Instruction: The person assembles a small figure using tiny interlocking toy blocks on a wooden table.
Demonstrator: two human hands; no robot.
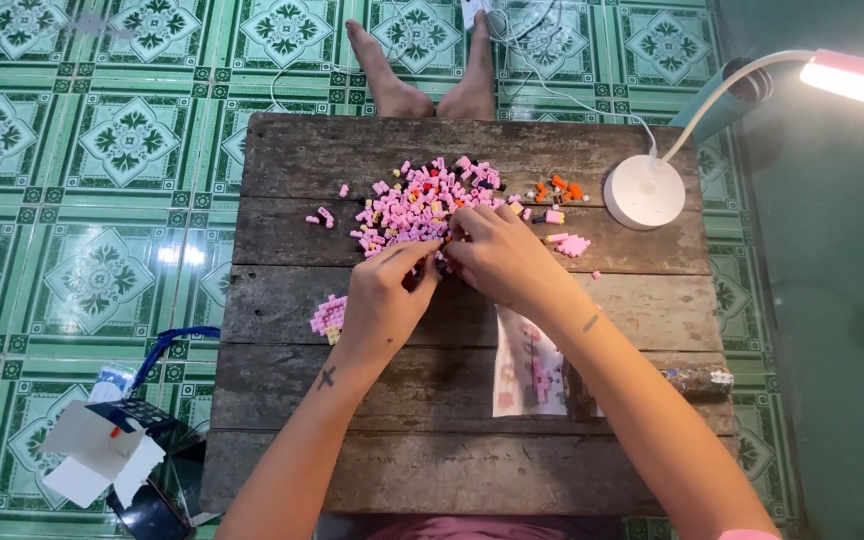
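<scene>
So the pile of pink bricks [422, 205] sits toward 12 o'clock on your wooden surface [432, 460], mostly pink with bits of yellow, red and black mixed in, and both your hands are right at its near edge. Your left hand [384, 295] has its fingers curled down with the tips pinched together at the pile's 6 o'clock rim; your right hand [497, 250] is curled the same way just beside it, fingertips nearly touching the left ones. Whatever tiny piece is between them is hidden by the fingers, so I can't tell if either hand is actually gripping something or just picking through. At 9 o'clock of your left hand there's a small built pink chunk [329, 317] lying on the boards, and a few stray pink bricks [325, 216] sit out at 10 o'clock of the pile. Off to 3 o'clock of the pile you've got a little cluster of orange bricks [558, 188] and another small pink assembly [571, 244]. Under your right forearm lies the instruction sheet [524, 375]. The white desk lamp [644, 190] stands at 2 o'clock, lit, and an opened box [102, 450] lies on the green tiled floor [72, 150] at 8 o'clock.
</scene>
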